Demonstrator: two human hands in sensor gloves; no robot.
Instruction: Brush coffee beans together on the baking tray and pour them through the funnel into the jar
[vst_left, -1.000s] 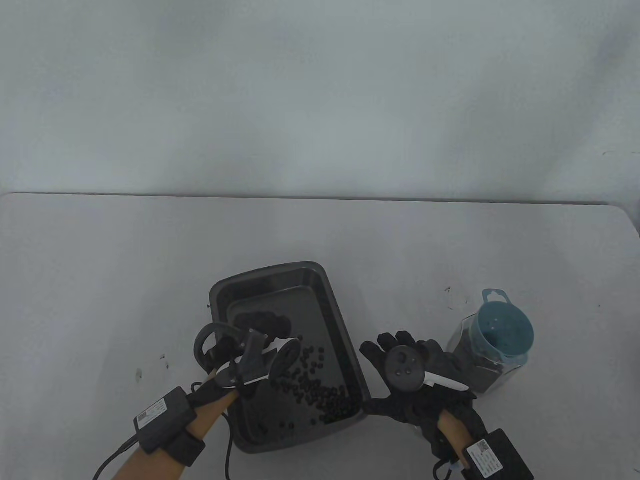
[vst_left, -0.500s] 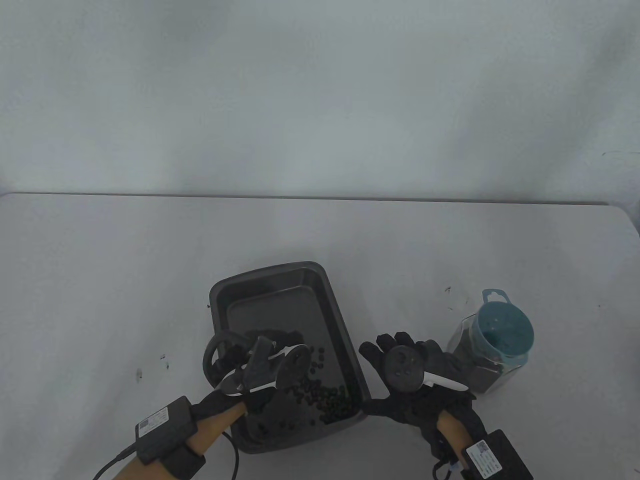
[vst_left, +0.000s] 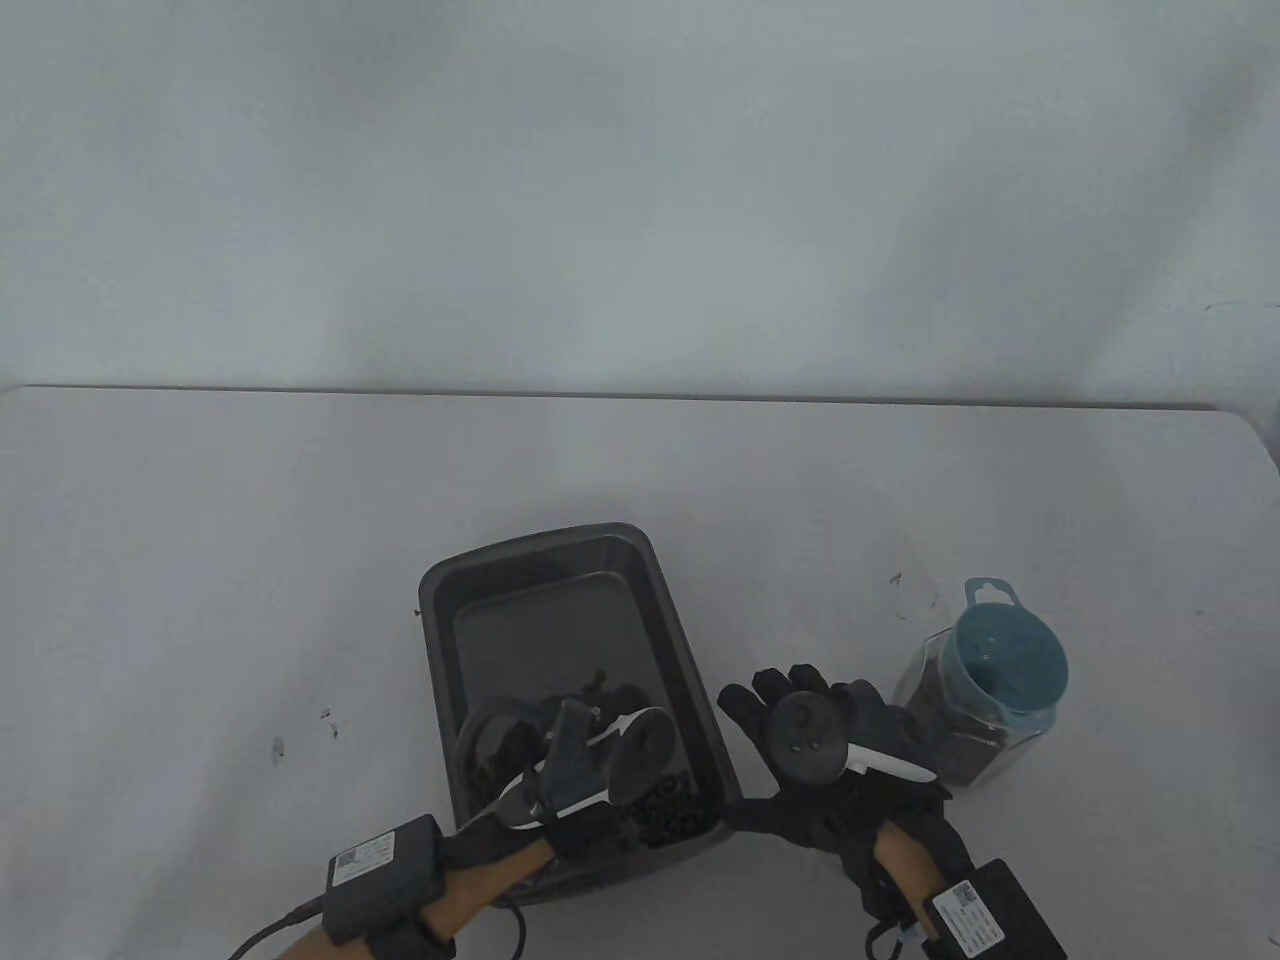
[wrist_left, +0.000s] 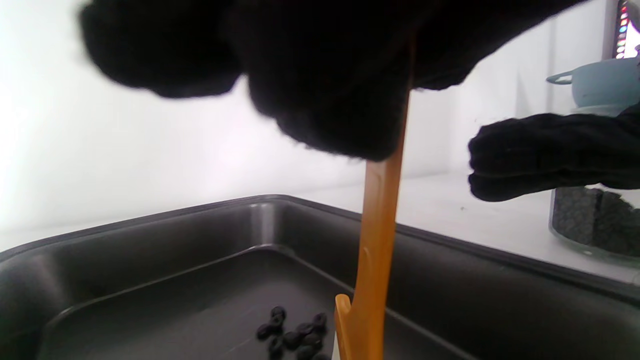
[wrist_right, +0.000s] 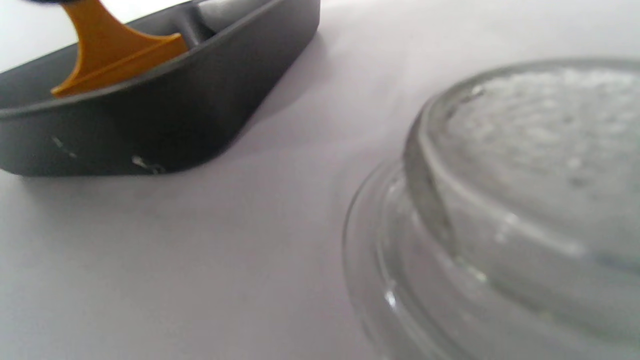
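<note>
The dark baking tray (vst_left: 560, 580) lies near the table's front edge. Coffee beans (vst_left: 672, 806) are heaped in its near right corner. My left hand (vst_left: 585, 762) hovers over the tray's near end and grips the orange brush handle (wrist_left: 380, 225), its gloved fingers (wrist_left: 325, 75) curled round the top. A few beans (wrist_left: 295, 335) lie beside the brush. My right hand (vst_left: 830, 740) rests flat with spread fingers between the tray and the jar (vst_left: 975, 735). The jar holds dark beans, and the blue funnel (vst_left: 1005, 665) sits in its mouth.
In the right wrist view a clear glass lid (wrist_right: 500, 200) lies on the table close to the tray's corner (wrist_right: 150, 125). The orange brush (wrist_right: 115, 55) shows above that rim. The white table (vst_left: 250, 550) stretches back behind the tray.
My left hand has drawn the brush toward the near right of the tray, and the scattered beans have gathered in that corner. The right hand, jar and funnel have not moved.
</note>
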